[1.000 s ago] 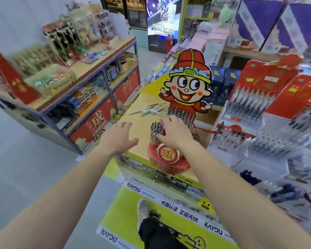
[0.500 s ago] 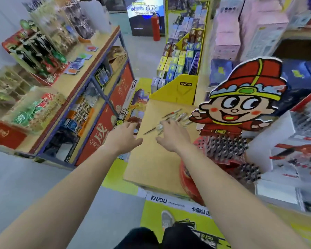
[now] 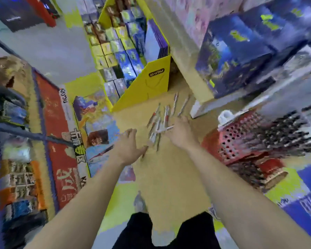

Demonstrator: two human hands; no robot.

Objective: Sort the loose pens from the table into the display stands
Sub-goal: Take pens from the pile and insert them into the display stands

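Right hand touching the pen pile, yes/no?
Cannot tell. In the head view the right hand lies at the edge of the pens, fingers overlapping the pile, but motion blur hides whether there is contact or a gap.

A shop: stocked shelves [image 3: 16, 123], boxed goods [image 3: 232, 56], pen display stand [image 3: 237, 141].

So the tan wooden table [image 3: 169, 177] runs from near to far, all pretty blurry. A scatter of loose pens [image 3: 161, 121] lies flat on it toward the far end. A yellow cardboard display [image 3: 151, 83] sits at the far left, just beyond them. A red pen stand [image 3: 237, 141] packed with dark pens sits on the right.
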